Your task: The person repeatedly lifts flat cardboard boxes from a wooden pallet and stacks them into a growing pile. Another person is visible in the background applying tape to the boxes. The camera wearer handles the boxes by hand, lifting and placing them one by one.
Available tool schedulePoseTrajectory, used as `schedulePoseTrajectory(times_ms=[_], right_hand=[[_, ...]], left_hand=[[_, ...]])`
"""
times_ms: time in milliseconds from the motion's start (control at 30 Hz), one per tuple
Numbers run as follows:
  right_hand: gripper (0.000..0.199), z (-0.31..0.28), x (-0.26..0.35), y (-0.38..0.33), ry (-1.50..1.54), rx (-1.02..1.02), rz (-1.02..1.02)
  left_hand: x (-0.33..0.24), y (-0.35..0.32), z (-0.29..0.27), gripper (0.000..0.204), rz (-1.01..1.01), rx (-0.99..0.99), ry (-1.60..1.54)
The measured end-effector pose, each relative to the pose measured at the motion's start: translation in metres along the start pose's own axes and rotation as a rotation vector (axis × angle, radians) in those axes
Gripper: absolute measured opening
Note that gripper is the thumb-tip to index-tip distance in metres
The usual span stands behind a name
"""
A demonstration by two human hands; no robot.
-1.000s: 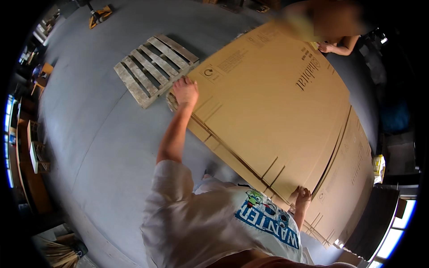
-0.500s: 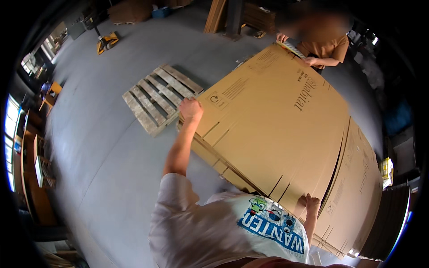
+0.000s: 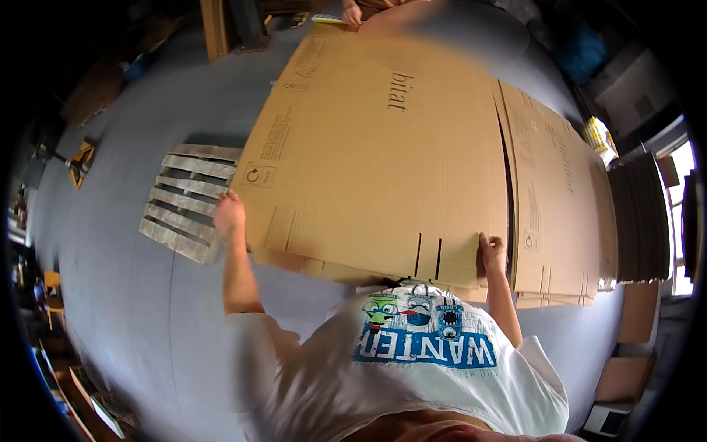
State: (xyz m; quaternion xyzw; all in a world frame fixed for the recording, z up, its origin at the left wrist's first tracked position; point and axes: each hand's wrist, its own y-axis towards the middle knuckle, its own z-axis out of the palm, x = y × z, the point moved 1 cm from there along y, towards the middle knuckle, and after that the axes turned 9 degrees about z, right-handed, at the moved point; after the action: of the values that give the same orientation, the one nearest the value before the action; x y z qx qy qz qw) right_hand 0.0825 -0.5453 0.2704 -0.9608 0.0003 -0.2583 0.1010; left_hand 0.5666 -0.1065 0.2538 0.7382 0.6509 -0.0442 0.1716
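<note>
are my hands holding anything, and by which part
A large flattened cardboard carton: your left hand grips its left edge by the near corner; your right hand is at its near right corner, hold unclear.

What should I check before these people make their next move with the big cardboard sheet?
1. Left hand at the big cardboard sheet: ok, at its left edge.
2. Right hand at the sheet: ok, near its close right corner.
3. Co-worker's hand in place: ok, at the far edge.
4. Sheet apart from the right-hand cardboard stack: ok along the near part, where a dark gap shows.
5. Sheet clear of the wooden pallet: cannot tell; they overlap in view.
</note>
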Motion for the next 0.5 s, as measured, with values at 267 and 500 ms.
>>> schedulePoseTrajectory(times_ms=[267, 500], right_hand=[[0.052, 0.003, -0.005, 0.001, 0.043, -0.014, -0.054], [0.053, 0.000, -0.002, -0.003, 0.092, 0.017, -0.053]], left_hand=[[-0.002, 0.007, 0.011, 0.044, 0.007, -0.023, 0.009], [-0.002, 0.006, 0.010, 0.044, -0.008, -0.046, 0.036]])
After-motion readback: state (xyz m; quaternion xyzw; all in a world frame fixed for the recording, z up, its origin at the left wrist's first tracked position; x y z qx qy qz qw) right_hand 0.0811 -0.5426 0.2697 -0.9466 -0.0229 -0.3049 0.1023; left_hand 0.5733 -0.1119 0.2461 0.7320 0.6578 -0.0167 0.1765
